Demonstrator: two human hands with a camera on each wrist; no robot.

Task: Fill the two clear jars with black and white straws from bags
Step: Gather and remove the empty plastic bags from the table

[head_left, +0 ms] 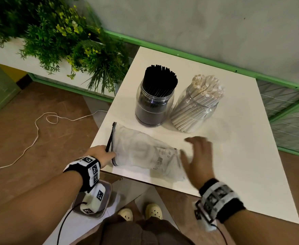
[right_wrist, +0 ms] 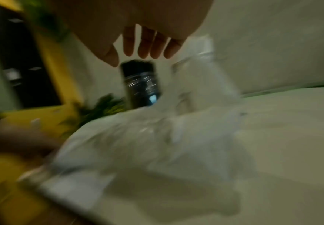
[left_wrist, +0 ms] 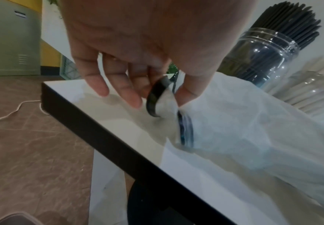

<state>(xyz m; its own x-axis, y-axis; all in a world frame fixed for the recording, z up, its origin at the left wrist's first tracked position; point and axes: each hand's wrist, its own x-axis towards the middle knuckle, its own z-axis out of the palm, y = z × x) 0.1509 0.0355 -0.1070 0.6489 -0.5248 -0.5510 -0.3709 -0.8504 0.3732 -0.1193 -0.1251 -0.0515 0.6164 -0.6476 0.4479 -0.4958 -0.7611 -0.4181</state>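
Two clear jars stand on the white table (head_left: 233, 165): the left jar (head_left: 154, 105) is packed with black straws, the right jar (head_left: 196, 110) with white straws and leans right. An empty clear zip bag (head_left: 145, 154) lies flat near the table's front edge. My left hand (head_left: 104, 154) pinches the bag's dark zip edge (left_wrist: 157, 97) between thumb and fingers at its left end. My right hand (head_left: 198, 156) hovers with spread fingers over the bag's right end and holds nothing; the right wrist view is blurred, showing straight fingers (right_wrist: 145, 45) above the bag (right_wrist: 138, 144).
A planter of green plants (head_left: 65, 41) stands left of the table. A white cord (head_left: 39, 124) trails over the brown floor. A small grey tray (head_left: 94, 200) sits on a stool under my left wrist. A green-framed wall runs behind the table.
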